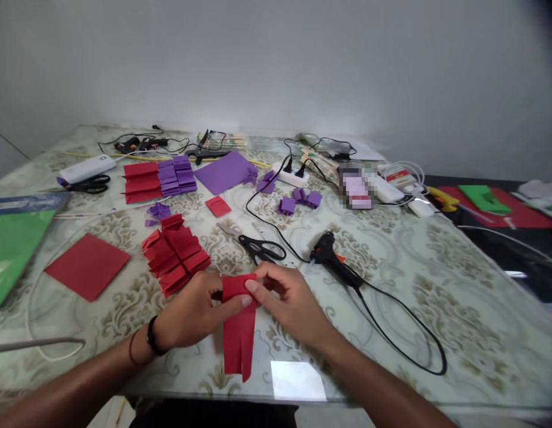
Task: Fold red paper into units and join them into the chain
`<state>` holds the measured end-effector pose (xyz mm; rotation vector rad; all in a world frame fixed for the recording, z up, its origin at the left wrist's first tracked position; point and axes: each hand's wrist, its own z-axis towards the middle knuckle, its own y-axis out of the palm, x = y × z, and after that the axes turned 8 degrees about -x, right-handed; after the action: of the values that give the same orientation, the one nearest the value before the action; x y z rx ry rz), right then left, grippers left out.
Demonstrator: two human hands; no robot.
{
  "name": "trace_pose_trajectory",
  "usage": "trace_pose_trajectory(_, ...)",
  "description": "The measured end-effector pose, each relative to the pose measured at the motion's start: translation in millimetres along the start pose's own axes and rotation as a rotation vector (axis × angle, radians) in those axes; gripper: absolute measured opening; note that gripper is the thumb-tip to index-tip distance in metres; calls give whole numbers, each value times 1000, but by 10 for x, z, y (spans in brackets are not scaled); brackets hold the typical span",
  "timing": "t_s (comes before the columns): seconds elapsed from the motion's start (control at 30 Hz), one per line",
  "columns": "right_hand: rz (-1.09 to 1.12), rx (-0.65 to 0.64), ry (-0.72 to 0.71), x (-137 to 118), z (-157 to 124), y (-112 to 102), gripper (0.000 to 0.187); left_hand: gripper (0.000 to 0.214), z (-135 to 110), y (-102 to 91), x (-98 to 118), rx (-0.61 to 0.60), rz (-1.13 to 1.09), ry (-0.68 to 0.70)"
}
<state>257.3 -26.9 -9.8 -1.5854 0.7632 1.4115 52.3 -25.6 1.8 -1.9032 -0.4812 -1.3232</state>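
Note:
A strip of red paper (238, 333), folded over at its top and slit at the lower end, is held between both hands near the table's front edge. My left hand (200, 309) pinches its upper left side, thumb lying across the fold. On the upper right corner, my right hand (289, 297) presses with its thumb, the other fingers curled behind. Just beyond the hands lie black-handled scissors (260, 245) and, to the left, a stack of pleated red paper pieces (175, 252). A black glue gun (336, 258) rests to the right of my right hand.
Flat red paper (88, 266) and green sheets (17, 255) lie at left. Behind are purple paper (225, 171), folded purple pieces (298, 202), a power strip (291, 174) and a phone (356, 187). The glue gun's cord (419, 315) loops across the right side of the patterned table (392, 368).

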Motion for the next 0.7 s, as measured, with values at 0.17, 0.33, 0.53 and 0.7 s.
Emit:
trace_pose_trajectory(0.17,19,6,-7,-31,-14,-1,29,45,-6,-9,-21,-27,-85,-8)
trace_pose_trajectory(0.33,67,-5,-9,-38,-22,-3,30,46,0,-18,-45,-82,-151,-42)
trace_pose_trajectory(0.53,93,-12,-8,-6,-28,7,36,48,8,-35,-17,-101,-156,-25)
trace_pose_trajectory(0.7,100,5,-4,27,-27,17,41,40,35,-38,-23,-143,-160,-19)
